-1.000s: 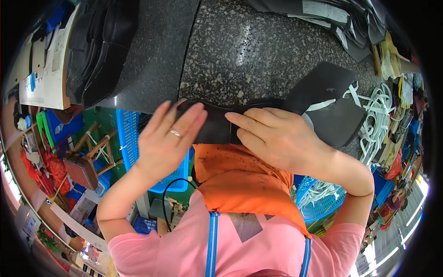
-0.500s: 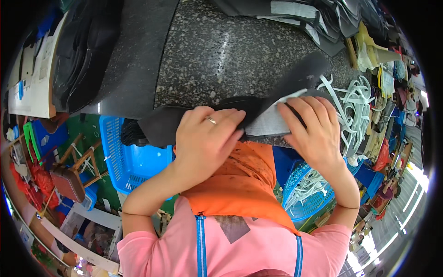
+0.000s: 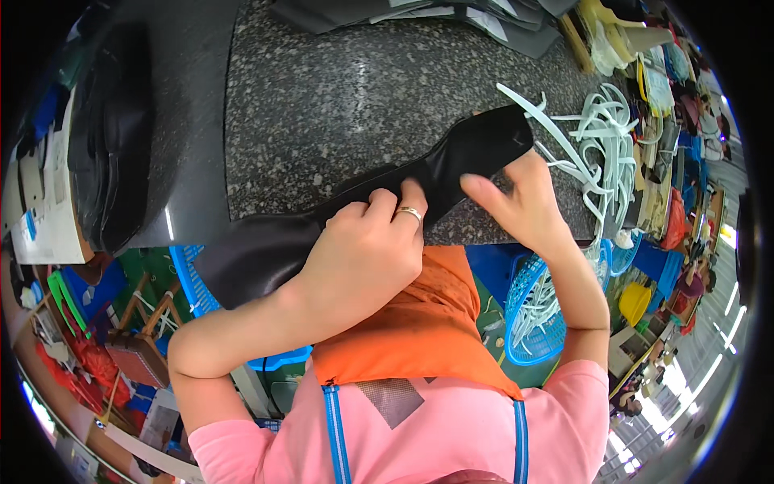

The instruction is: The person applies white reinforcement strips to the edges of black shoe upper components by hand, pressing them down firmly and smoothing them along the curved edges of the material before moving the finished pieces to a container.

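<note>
A long black leather-like piece (image 3: 266, 250) lies slantwise along the near edge of the dark speckled tabletop (image 3: 322, 121). Its left end hangs over the edge. My left hand (image 3: 367, 246), with a ring on one finger, bends its fingers over the middle of the piece; its thumb is hidden. Farther right, my right hand (image 3: 528, 202) has its fingers behind the raised right end, mostly hidden by it. The right thumb stands out to the left, apart from those fingers. Pale green strips (image 3: 605, 145) lie tangled beside the right hand.
Stacked dark pieces (image 3: 516, 24) lie at the far edge, and more black pieces (image 3: 117, 137) at left. Below the table, a blue basket (image 3: 189, 274) stands left and a blue basket of strips (image 3: 516, 323) right. A wooden stool (image 3: 137, 355) stands lower left.
The black piece has been turned so its pale grey face no longer shows, and it now stretches farther left. My left hand has moved slightly right; my right hand has shifted to the piece's end.
</note>
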Demonstrator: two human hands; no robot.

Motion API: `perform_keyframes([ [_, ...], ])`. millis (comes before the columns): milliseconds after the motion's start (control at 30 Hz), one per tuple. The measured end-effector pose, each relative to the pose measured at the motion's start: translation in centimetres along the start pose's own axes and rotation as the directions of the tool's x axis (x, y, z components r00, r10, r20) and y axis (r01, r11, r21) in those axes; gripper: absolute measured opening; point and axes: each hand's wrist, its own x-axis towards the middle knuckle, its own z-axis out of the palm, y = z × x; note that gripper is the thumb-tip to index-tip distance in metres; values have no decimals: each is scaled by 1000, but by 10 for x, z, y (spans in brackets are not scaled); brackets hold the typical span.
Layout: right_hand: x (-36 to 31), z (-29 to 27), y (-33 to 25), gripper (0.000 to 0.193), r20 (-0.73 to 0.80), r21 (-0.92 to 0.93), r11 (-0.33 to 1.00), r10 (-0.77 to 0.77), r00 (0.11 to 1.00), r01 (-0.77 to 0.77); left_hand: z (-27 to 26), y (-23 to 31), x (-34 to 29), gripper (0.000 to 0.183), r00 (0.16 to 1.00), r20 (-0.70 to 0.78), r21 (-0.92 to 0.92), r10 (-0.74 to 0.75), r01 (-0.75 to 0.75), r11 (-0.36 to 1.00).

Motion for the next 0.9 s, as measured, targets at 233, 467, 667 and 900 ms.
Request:
perform_keyframes([
  [233,0,17,1,25,-170,-146,989,13,985,-38,-5,-6,40,36,971,232,-53,63,-52,997],
  [467,1,10,4,33,-270,-537,843,-192,944,17,0,-13,77,37,891,436,-196,129,-46,980],
  [667,-20,-2,1,54,49,-508,823,-266,963,253,-19,9,10,30,970,220,-202,-108,153,967],
  [900,16,-3,-20,45,186,-353,811,-428,884,467,-19,5,-17,14,749,186,-541,-636,618,571],
])
